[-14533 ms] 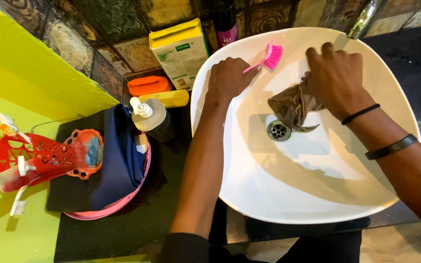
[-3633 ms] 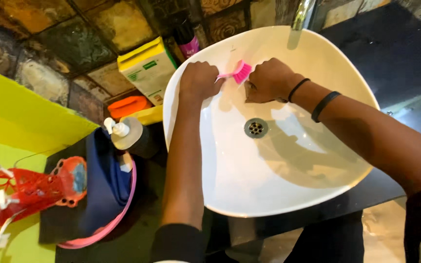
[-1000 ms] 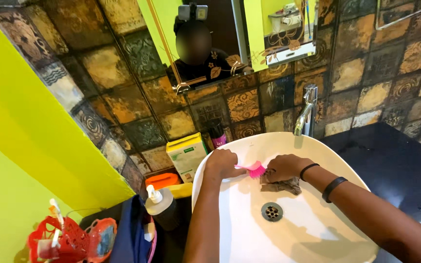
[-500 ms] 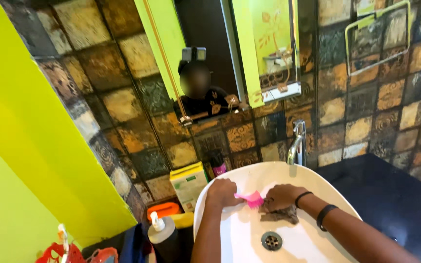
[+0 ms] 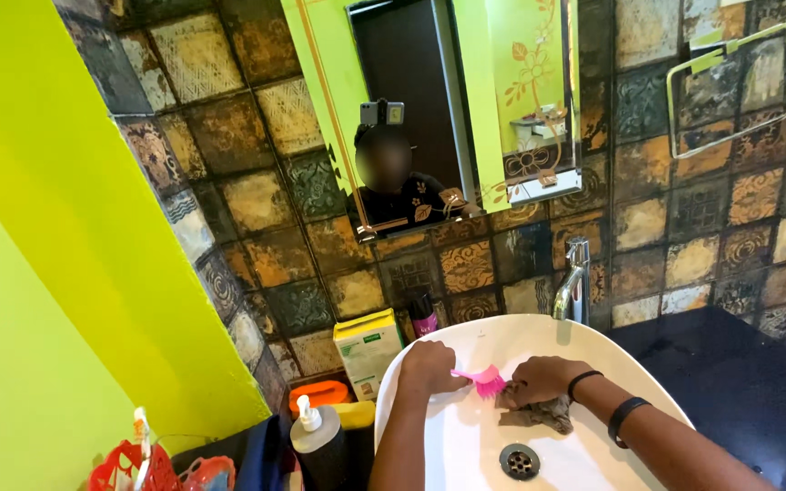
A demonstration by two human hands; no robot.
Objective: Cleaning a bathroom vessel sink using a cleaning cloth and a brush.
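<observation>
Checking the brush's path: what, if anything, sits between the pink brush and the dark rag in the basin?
Nothing visible: the small pink plastic brush in the left hand points straight at the crumpled dark rag under the right hand.

A black counter (image 5: 739,382) carries a white basin (image 5: 466,436), with a pump bottle (image 5: 316,436), yellow box (image 5: 367,350) and orange container (image 5: 318,394) beside it.

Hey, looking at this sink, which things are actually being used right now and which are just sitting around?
In use:
left hand holding the pink brush
right hand pressing on the grey-brown cloth
white basin

Lying about:
pump bottle
yellow-green carton
orange container
dark bottle with pink label
red basket
tap
</observation>
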